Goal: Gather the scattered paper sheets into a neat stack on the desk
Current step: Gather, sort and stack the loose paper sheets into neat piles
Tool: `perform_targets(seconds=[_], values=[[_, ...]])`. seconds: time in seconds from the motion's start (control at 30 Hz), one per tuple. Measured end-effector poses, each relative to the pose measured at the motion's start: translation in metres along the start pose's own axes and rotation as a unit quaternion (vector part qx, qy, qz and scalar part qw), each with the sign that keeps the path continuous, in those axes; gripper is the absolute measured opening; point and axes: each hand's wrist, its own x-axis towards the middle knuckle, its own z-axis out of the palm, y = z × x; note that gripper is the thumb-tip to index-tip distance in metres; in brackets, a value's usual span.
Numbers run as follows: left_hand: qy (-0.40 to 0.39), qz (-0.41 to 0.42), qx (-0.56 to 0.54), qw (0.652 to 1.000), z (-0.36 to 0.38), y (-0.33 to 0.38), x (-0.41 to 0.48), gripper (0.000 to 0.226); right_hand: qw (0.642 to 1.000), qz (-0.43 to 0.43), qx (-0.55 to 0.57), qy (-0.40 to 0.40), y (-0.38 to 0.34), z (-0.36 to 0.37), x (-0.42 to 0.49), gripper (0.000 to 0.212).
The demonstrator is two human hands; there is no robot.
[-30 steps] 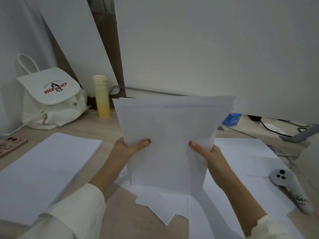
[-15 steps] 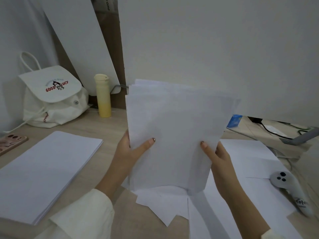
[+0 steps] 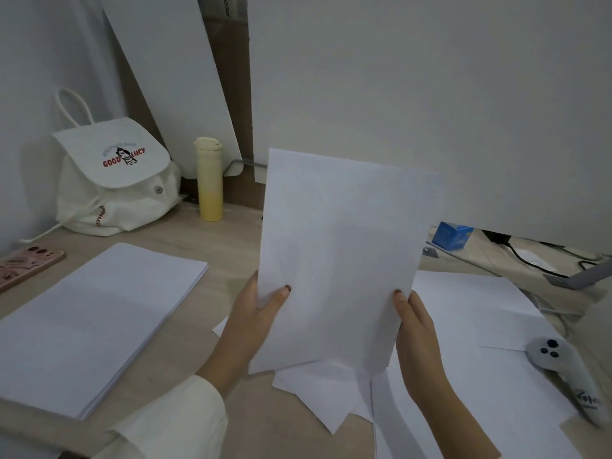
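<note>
Gripping sheaf (image 3: 341, 260) upright by its sides, left hand (image 3: 255, 323) and right hand (image 3: 414, 332), above loose sheets (image 3: 480, 326) on desk (image 3: 231, 246).

My fingers lie behind the upright bundle of white paper sheets (image 3: 341, 260); only the thumbs of my left hand (image 3: 251, 329) and right hand (image 3: 417, 339) show. Its lower edge covers part of the loose white sheets (image 3: 324, 392) on the desk, perhaps several. The pink phone (image 3: 26, 265) is cut off at the left edge.
</note>
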Motion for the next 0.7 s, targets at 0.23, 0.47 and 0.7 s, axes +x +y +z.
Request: perform_targets(seconds=[0.23,0.47,0.7], values=[[0.073,0.022,0.092,0.993,-0.100,0.032,0.018,0.019,0.984,-0.016,-0.130,-0.124,-0.009,0.069,0.005,0.035],[0.088,-0.101,0.194,0.972,-0.224,0.028,0.028,0.021,0.956,0.118,-0.092,-0.253,0.023,0.175,-0.008,0.023],[0.142,-0.189,0.239,0.942,-0.312,-0.009,0.015,0.017,0.932,0.220,-0.039,-0.286,0.059,0.257,-0.020,0.018]])
